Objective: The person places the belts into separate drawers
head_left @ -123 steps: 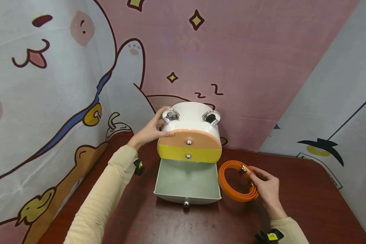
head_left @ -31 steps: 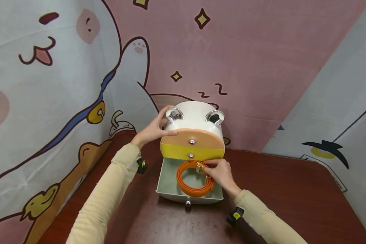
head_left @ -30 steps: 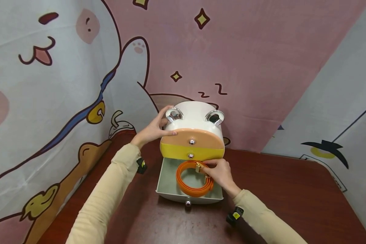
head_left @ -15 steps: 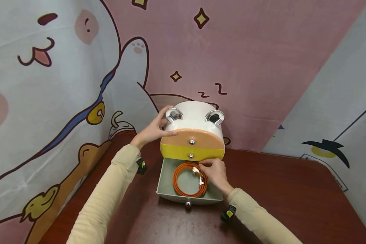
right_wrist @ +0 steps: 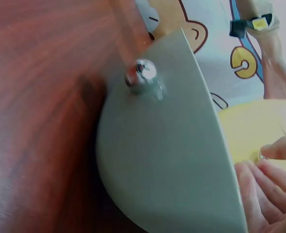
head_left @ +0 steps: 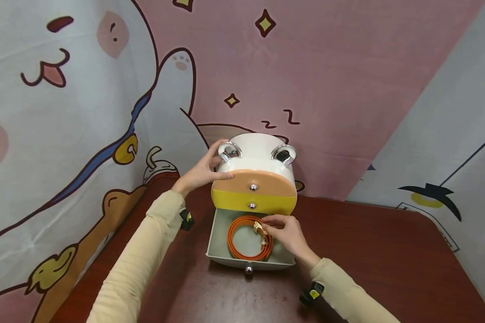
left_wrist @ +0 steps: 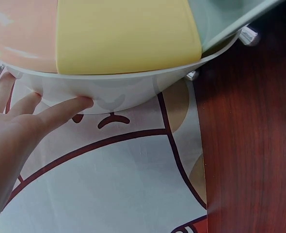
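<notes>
A white drawer box (head_left: 254, 150) with silver ring eyes stands on the table, its peach drawer (head_left: 230, 185) and yellow drawer (head_left: 272, 204) pushed in. My left hand (head_left: 204, 171) steadies its left side, thumb on the peach front; in the left wrist view straight fingertips (left_wrist: 77, 103) press the white shell. The pale green bottom drawer (head_left: 282, 253) is pulled out. Inside it lies a coiled orange belt (head_left: 230, 238) with a gold buckle (head_left: 257, 227). My right hand (head_left: 288, 235) pinches the coil beside the buckle; the green front (right_wrist: 162, 160) hides the belt in the right wrist view.
The dark red-brown table (head_left: 380, 260) reaches out on both sides of the box. A printed cloth (head_left: 327, 89) hangs close behind the box and along the left. The green drawer's silver knob (head_left: 249, 270) juts toward me.
My right hand has carried the belt left from beside the box into the green drawer, where the coil has been lowered. Its fingers have shifted to the buckle. The left hand has stayed put.
</notes>
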Demonstrator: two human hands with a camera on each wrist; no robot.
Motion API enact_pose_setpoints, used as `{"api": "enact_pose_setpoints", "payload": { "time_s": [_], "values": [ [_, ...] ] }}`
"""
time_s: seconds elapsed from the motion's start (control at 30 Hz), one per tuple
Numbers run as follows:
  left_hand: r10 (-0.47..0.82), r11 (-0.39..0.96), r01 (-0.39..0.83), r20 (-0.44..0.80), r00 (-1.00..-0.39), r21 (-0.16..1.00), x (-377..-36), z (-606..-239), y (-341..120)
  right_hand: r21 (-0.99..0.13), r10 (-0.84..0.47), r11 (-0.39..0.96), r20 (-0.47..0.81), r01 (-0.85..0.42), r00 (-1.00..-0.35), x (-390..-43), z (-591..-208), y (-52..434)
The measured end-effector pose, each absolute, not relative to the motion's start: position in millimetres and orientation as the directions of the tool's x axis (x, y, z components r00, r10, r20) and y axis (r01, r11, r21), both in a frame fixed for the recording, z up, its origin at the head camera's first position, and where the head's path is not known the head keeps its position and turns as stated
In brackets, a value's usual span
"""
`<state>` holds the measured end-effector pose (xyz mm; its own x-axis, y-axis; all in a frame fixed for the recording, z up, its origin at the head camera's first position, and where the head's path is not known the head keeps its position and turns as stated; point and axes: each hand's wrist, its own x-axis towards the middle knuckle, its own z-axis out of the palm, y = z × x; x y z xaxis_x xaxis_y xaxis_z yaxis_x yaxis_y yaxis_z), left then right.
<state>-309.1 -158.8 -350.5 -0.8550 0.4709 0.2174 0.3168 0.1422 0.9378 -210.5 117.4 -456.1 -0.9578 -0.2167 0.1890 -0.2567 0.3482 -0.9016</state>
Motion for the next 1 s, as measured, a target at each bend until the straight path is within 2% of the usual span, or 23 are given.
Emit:
{"api": "enact_pose_setpoints", "payload": {
  "time_s": [0.17, 0.47, 0.7, 1.0],
  "values": [
    [0.469, 0.158, 0.333, 0.227, -0.853, 0.93, -310.9, -352.0, -159.5, -0.937, -0.339, 0.209, 0.198, -0.279, -0.92, -197.9, -454.4, 116.3],
    [0.482, 0.144, 0.336, 0.231, -0.845, 0.931, -308.8, -353.3, -159.5, -0.969, -0.448, 0.095, 0.163, -0.228, -0.879, -175.6, -458.7, 110.3],
    [0.486, 0.121, 0.342, 0.245, -0.839, 0.932, -308.6, -351.1, -158.9, -0.973, -0.497, 0.097, 0.134, -0.209, -0.857, -157.3, -455.5, 107.0],
    [0.483, 0.148, 0.347, 0.238, -0.843, 0.926, -311.7, -353.3, -159.6, -0.984, -0.553, 0.074, 0.096, -0.163, -0.828, -142.0, -470.2, 102.5]
  ]
}}
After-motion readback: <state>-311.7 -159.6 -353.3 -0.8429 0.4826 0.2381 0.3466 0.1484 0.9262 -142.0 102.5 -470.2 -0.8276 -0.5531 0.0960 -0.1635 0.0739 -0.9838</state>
